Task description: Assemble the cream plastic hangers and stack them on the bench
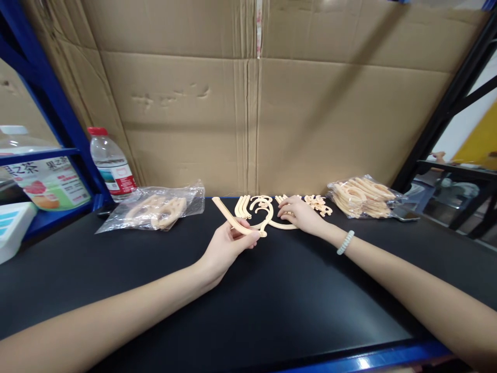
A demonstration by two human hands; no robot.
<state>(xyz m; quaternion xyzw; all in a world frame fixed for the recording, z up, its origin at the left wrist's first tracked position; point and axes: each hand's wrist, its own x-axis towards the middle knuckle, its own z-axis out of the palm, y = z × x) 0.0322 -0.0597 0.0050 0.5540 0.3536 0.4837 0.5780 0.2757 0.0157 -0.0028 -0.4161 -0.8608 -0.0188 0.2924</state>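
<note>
A pale, wood-coloured curved strip [224, 211] slants up and to the left out of my left hand [223, 248], pinched between thumb and fingers. My right hand [301, 215] hovers over or touches loose carved pieces at the back of the black table. Its fingers are bent and a little apart, with nothing visible in them. Between the hands lie a long curved piece [280, 226] and scroll-shaped pieces [261, 201]. A stack of curved strips [243, 206] sits behind my left hand. Small ornate pieces [318, 203] lie beyond my right wrist, which wears a pale bead bracelet [345, 242].
A clear bag of carved pieces [155, 211] lies at the left, a fuller bag [361, 196] at the right. Behind the left bag stands a red-capped water bottle [112, 163]. A cardboard sheet [186, 124] walls the back; a blue frame [70, 103] borders the left.
</note>
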